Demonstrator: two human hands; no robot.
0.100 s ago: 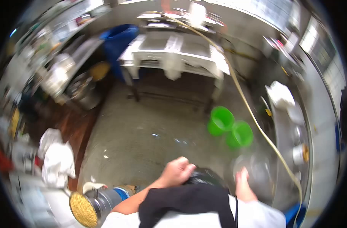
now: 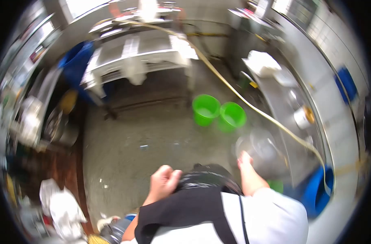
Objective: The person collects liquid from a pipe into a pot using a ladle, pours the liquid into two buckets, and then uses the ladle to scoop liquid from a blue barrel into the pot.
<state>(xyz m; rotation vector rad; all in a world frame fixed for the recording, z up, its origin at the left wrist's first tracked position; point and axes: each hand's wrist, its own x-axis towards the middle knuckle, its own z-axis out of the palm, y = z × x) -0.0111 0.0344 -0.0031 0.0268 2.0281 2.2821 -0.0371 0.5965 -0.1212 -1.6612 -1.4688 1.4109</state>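
My left hand (image 2: pixel 165 179) is curled into a fist in front of the dark apron, with nothing visible in it. My right hand (image 2: pixel 245 159) reaches forward to the right and grips the near left rim of a round, greyish basin (image 2: pixel 262 145), which is smeared by motion and looks partly see-through. The fingers on its rim are blurred. Just beyond the basin, two green buckets (image 2: pixel 206 110) stand side by side on the wet floor, apart from my hands.
A steel table (image 2: pixel 141 65) stands ahead, with a blue barrel (image 2: pixel 78 61) to its left. A yellowish hose (image 2: pixel 250 105) runs down the right side over a steel counter (image 2: pixel 275 110). Another blue barrel (image 2: pixel 317 193) is at lower right. White bags (image 2: pixel 65 211) lie lower left.
The view has turned right and moved forward, so the table and buckets sit further left. The basin stays with my right hand. My left hand remains closed.
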